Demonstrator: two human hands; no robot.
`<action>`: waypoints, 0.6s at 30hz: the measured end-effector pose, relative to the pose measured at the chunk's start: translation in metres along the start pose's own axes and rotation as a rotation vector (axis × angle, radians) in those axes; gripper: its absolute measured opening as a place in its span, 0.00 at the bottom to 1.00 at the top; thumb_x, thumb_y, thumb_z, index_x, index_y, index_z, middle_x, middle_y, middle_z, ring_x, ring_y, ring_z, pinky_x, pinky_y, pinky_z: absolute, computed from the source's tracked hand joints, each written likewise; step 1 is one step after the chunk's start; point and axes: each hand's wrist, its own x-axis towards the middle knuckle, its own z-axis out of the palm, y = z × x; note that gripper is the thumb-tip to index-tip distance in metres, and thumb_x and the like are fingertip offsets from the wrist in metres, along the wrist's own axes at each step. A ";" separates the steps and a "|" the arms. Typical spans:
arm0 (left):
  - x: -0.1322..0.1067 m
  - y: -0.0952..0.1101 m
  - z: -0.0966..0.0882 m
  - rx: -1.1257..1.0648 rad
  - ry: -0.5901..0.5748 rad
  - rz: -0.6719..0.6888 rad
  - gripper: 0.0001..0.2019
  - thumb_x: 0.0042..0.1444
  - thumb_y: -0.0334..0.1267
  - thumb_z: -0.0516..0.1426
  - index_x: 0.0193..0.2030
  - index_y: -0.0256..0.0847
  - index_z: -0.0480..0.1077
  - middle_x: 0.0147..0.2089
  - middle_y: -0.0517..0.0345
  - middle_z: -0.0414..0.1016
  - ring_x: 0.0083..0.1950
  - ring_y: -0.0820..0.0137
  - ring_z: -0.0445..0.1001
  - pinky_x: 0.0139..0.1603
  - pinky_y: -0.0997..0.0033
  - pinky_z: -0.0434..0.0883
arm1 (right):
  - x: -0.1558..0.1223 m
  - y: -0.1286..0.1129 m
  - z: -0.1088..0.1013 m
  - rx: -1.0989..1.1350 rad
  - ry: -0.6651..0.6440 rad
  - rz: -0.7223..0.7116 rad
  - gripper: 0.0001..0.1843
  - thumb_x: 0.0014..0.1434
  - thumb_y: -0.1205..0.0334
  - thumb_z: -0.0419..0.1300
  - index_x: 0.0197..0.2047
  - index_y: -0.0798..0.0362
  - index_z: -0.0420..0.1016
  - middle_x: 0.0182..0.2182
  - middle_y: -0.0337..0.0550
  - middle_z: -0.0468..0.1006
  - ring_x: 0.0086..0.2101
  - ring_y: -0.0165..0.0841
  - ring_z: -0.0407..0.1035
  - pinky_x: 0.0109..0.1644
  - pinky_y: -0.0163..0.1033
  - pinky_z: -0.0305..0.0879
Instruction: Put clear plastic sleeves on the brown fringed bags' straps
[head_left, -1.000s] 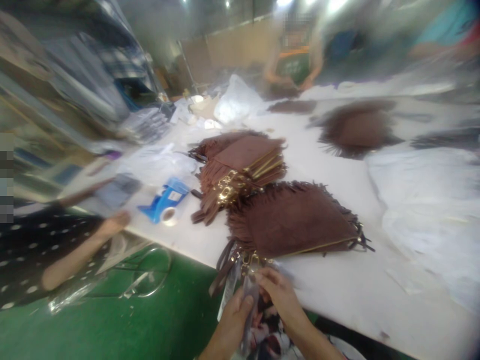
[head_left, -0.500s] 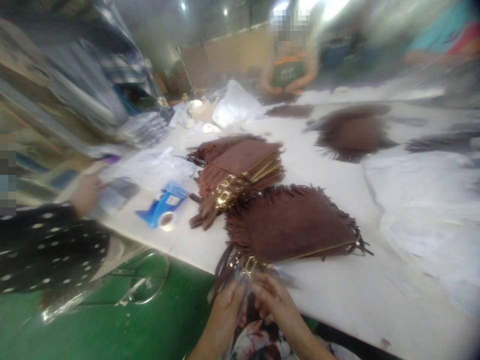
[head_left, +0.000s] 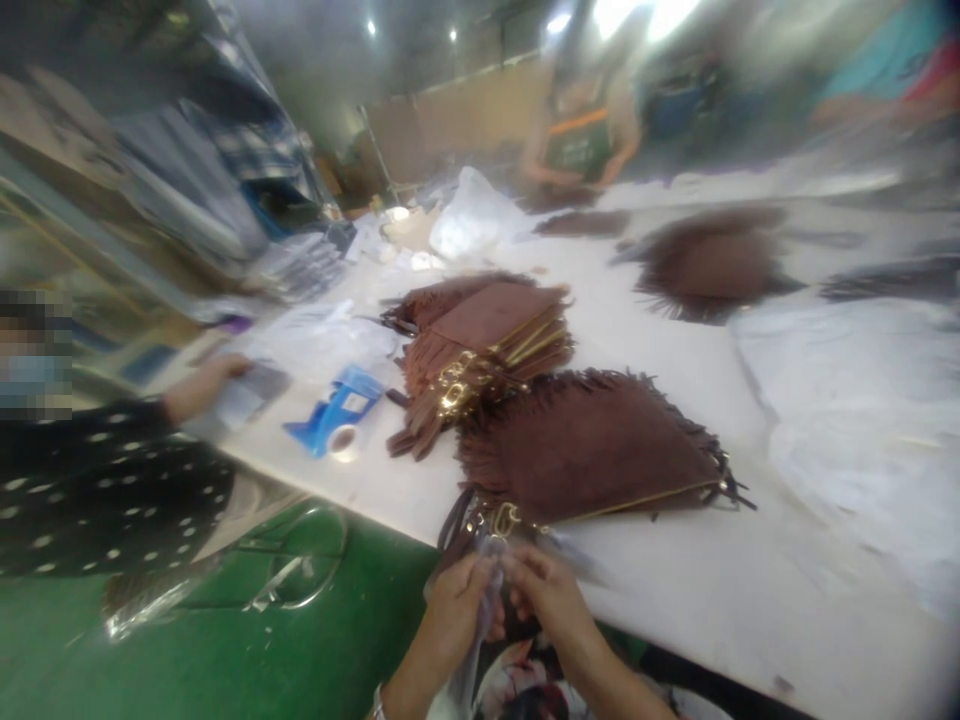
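A brown fringed suede bag lies near the front edge of the white table, its gold clasp and strap hanging over the edge. My left hand and my right hand meet just below that clasp, fingers pinched on a thin clear plastic piece by the strap. Behind the bag stands a stack of like bags with gold zips.
A person in a dotted black sleeve reaches onto the table at the left, beside a blue tape dispenser. Another fringed bag, white plastic bags and a person in a green apron are farther back. Green floor lies below.
My hands have shifted up a little toward the bag's clasp. The person on the left raised an arm from below the edge onto the table.
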 end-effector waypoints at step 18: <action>-0.006 0.007 -0.003 0.280 0.110 0.267 0.22 0.65 0.51 0.43 0.28 0.42 0.66 0.22 0.61 0.68 0.26 0.70 0.67 0.31 0.71 0.61 | -0.023 -0.080 -0.019 -1.167 0.245 -0.776 0.17 0.64 0.64 0.49 0.53 0.52 0.71 0.51 0.52 0.74 0.50 0.43 0.67 0.56 0.48 0.61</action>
